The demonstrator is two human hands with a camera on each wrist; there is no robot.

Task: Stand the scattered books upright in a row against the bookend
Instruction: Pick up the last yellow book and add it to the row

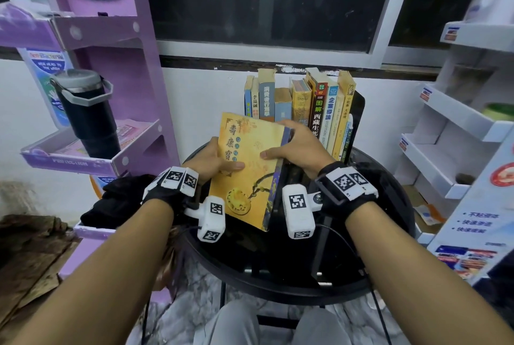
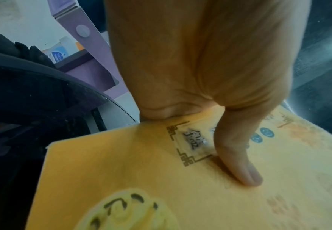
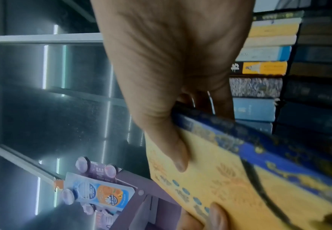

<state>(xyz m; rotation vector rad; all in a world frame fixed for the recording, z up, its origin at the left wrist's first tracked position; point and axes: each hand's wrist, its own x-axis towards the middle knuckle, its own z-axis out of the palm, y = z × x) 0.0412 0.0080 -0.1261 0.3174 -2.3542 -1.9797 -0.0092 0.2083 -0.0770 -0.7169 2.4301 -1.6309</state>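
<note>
Glossy paper-covered yellow book (image 1: pixel 248 166) above a shiny black table (image 1: pixel 389 233).

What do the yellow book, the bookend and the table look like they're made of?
Yellow book: paperback, its glossy card cover catching the light. Bookend: thin black sheet, probably metal. Table: black and shiny, mirroring the window bars; perhaps glass, or lacquer.

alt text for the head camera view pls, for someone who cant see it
Both hands, left hand and right hand, grip a yellow book above a round black table. Behind it, a row of books stands upright against a black bookend.
</note>
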